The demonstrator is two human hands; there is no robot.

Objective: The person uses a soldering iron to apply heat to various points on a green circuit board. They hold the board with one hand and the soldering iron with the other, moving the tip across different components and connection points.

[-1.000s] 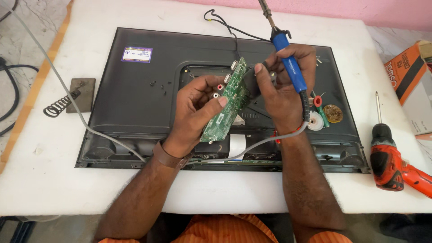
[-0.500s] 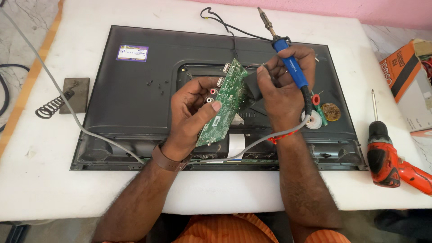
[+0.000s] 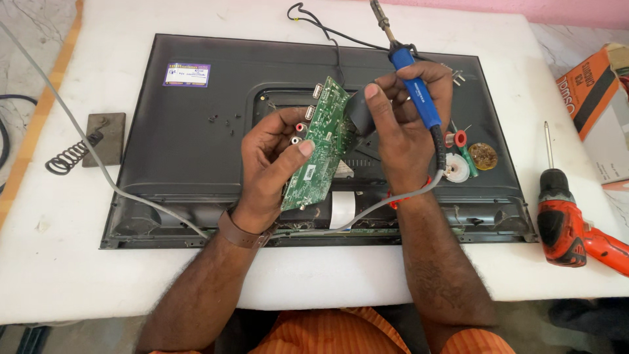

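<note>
Green circuit board (image 3: 319, 147) is up off the set, tilted, long axis running near-left to far-right, held over the middle of the black TV back panel (image 3: 196, 124); your left hand (image 3: 272, 167) is closed around its left edge, thumb pressed across the face, fingers curled behind by the red and white jacks; silver ports sit at the board's far end; your right hand (image 3: 406, 124) is at the board's right edge, index finger and thumb pinching a dark piece touching the board, other fingers wrapped round the blue-handled soldering iron (image 3: 409, 88); iron tip points far, away from you, clear of the board; its grey cord (image 3: 367, 210) loops near your right wrist and runs left across the panel's near edge, then off to the far left; white ribbon cable (image 3: 342, 208) lies on the panel just under the board; solder reel (image 3: 457, 167), red-capped bits and a round brass-coloured tin (image 3: 483, 156) sit on the panel just right of your right hand; red cordless screwdriver (image 3: 567, 219) lies on the white table (image 3: 85, 275), well right of the panel; orange carton (image 3: 599, 105) at far right; iron stand with coil (image 3: 85, 147) left of the panel; black lead (image 3: 321, 29) at the far edge.
</note>
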